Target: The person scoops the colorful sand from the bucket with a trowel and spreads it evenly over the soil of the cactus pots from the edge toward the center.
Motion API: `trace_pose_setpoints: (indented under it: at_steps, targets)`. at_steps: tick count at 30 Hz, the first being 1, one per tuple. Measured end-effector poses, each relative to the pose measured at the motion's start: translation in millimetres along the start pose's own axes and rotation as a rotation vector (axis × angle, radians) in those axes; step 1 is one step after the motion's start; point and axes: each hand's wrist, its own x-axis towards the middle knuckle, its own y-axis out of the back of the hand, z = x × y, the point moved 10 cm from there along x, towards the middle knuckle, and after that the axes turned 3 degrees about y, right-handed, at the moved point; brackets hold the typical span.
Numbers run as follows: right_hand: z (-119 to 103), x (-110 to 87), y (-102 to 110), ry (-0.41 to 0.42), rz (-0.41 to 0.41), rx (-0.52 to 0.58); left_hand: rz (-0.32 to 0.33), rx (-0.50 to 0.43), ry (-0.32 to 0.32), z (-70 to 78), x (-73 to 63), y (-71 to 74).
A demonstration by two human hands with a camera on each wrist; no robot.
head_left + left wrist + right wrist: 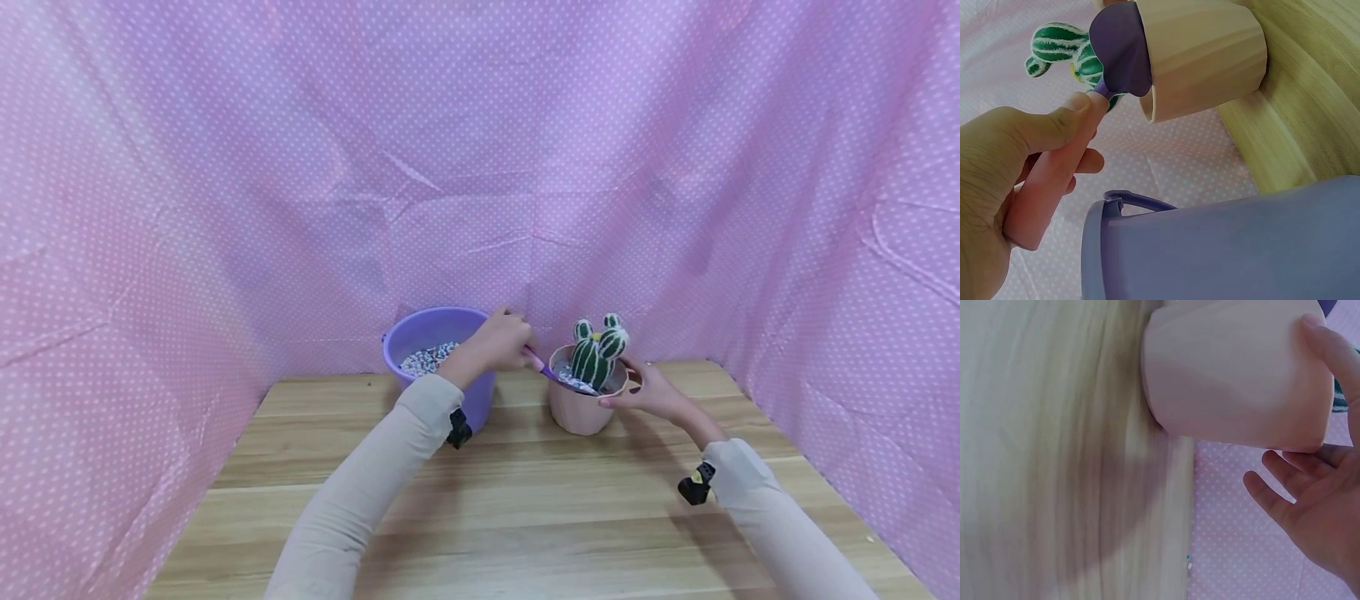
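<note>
My left hand (504,340) grips a small trowel by its pink handle (1054,181), thumb along the top. Its purple blade (1121,50) tilts down over the rim of a pale pink flowerpot (579,414). A green-and-white striped cactus (591,363) stands in the pot, with whitish gravel (576,382) around its base. At the pot's right side, my right hand (651,392) holds it near the rim. In the right wrist view the thumb (1332,347) lies on the near wall and the fingers reach round the side.
Left of the pot stands a purple bucket (480,404) holding multicoloured gravel (429,358); my left forearm passes in front of it. Both stand near the back edge of a wooden table (495,517). Pink dotted cloth (480,167) hangs behind and on both sides.
</note>
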Motion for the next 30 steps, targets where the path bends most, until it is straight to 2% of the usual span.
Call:
trace_pose_setpoints:
  at_steps: [11,20,30]
  targets:
    - [5.7,4.3,-0.8,0.005,-0.051,0.027,-0.007,-0.002,0.001,-2.6,-1.4,-3.0]
    - [4.4,1.9,0.1,-0.007,-0.009,0.0,0.008,-0.014,0.013,-4.5,-4.1,0.4]
    - [-0.8,3.8,-3.3,0.03,0.033,-0.011,0.012,-0.033,0.021,-7.1,-6.6,1.7]
